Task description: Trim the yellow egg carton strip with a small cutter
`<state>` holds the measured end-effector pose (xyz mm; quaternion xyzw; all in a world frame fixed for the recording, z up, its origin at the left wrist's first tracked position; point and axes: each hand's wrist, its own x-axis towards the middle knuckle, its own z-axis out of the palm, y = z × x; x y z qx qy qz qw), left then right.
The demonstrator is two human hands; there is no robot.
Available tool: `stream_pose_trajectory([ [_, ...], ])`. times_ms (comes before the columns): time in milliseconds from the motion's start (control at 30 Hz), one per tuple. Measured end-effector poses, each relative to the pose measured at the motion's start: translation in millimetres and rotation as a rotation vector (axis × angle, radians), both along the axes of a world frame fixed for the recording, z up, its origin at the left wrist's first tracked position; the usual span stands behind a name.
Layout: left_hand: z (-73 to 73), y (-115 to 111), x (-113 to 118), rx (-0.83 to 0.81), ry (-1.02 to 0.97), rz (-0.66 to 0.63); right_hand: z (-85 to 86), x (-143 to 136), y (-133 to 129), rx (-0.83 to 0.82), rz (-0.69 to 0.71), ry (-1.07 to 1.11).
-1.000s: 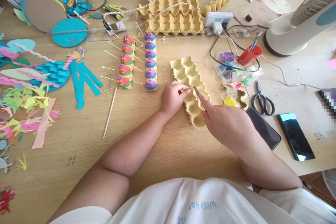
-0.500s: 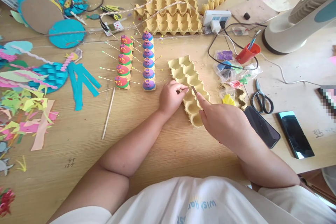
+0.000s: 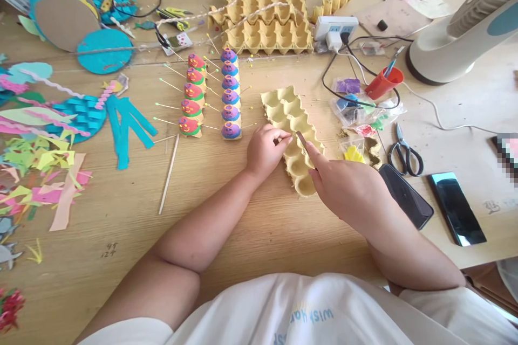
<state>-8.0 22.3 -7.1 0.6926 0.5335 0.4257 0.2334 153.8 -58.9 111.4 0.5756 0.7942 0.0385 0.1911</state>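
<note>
A two-row piece of yellowish egg carton (image 3: 301, 164) lies at a slant in front of me, cups facing up. My left hand (image 3: 266, 145) reaches over its left edge, thumb and fingers pinched at the ridge between the rows. In my right hand (image 3: 343, 183) is a small knife (image 3: 300, 138), the index finger stretched along it and the short dark blade touching the carton's middle; its handle is hidden in the fist. To the left stand two carton strips decorated as caterpillars, one red and green (image 3: 191, 106), one purple and blue (image 3: 231, 98), with pins sticking out.
Egg trays (image 3: 267, 32) lie at the back beside a power strip (image 3: 335, 27). On the right are a red cup (image 3: 384, 83), scissors (image 3: 402, 151), two phones (image 3: 457, 207) and a fan (image 3: 433, 56). Paper scraps (image 3: 40, 172) and a stick (image 3: 169, 175) lie left.
Almost nothing differs. The whole view has shifted slightly; both hands keep their places on the carton, with the blade at nearly the same spot.
</note>
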Motion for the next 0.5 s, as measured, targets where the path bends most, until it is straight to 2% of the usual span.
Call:
stream_pose_trajectory([
  [500, -0.7, 0.0, 0.3, -0.001, 0.011, 0.004, -2.6, -0.8, 2.6, -0.022, -0.005, 0.014],
])
